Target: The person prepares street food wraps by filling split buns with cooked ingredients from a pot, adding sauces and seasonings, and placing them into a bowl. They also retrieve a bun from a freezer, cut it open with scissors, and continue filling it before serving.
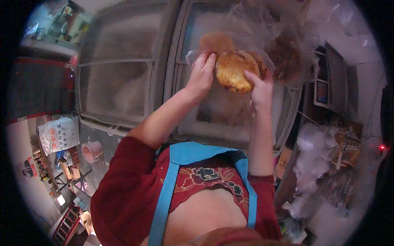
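Observation:
A round flatbread (237, 73), golden with browned patches, is gripped at its right edge by my right hand (261, 89), the thumb lying on its face. My left hand (202, 76) is closed on the edge of a clear plastic bag (189, 56), its fingertips close to the bread's left side. Just beyond that hand shows a second, paler flatbread (216, 42). More browned bread (285, 59) sits inside clear plastic to the right. Both hands are above a glass-topped chest with a sliding frame.
A second framed glass lid (115, 82) lies to the left. Bundles of clear plastic bags (314, 151) hang at the right, below a dark cabinet (334, 82). On the left are a pink bucket (92, 151) and a white printed bag (59, 134).

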A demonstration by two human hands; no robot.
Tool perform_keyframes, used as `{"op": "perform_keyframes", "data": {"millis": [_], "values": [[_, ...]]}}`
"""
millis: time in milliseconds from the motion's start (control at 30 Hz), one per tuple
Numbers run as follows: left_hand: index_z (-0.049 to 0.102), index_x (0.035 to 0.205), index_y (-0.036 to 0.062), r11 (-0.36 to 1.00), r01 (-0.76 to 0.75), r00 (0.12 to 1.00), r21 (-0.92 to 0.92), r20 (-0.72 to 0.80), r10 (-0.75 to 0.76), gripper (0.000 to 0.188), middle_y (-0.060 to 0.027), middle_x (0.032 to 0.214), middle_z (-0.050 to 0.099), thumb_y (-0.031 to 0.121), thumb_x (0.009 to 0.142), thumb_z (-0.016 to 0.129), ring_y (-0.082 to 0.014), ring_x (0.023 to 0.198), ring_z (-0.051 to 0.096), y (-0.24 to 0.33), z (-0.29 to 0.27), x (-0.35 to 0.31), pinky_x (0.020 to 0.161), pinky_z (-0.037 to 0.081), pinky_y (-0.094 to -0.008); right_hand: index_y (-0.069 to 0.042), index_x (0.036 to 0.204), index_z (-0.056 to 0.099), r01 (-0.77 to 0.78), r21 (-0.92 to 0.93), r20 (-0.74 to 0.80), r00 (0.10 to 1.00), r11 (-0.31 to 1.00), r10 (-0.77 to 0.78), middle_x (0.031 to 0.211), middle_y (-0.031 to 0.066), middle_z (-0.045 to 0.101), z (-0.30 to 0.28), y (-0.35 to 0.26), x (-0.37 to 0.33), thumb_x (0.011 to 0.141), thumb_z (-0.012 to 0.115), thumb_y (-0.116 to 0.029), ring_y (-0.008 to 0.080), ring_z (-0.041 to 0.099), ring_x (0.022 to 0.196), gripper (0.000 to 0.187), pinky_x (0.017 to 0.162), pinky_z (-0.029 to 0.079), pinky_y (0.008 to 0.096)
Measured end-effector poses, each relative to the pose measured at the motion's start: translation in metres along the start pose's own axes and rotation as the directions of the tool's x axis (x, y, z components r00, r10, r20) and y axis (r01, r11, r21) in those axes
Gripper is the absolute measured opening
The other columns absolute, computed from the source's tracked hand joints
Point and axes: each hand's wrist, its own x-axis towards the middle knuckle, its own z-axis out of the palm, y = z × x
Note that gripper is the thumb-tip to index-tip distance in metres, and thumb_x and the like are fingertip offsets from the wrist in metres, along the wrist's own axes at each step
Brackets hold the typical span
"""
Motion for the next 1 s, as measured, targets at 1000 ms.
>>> {"op": "perform_keyframes", "data": {"millis": [1000], "values": [[0.037,0.131,-0.0011,0.852,0.357,0.932,-0.382,0.091,-0.35,0.052,-0.0176,0.105,0.058,0.024,0.087,0.05,-0.0286,0.094,0.059,-0.016,-0.014,0.035,0.077,0.05,-0.038,-0.005,0.111,0.059,0.458,-0.804,0.34,0.877,0.379,-0.339,0.107,0.0154,0.061,0.042,0.009,0.018,0.075,0.065,-0.024,0.031,0.058,0.098,0.042,0.087,0.045,0.0376]]}}
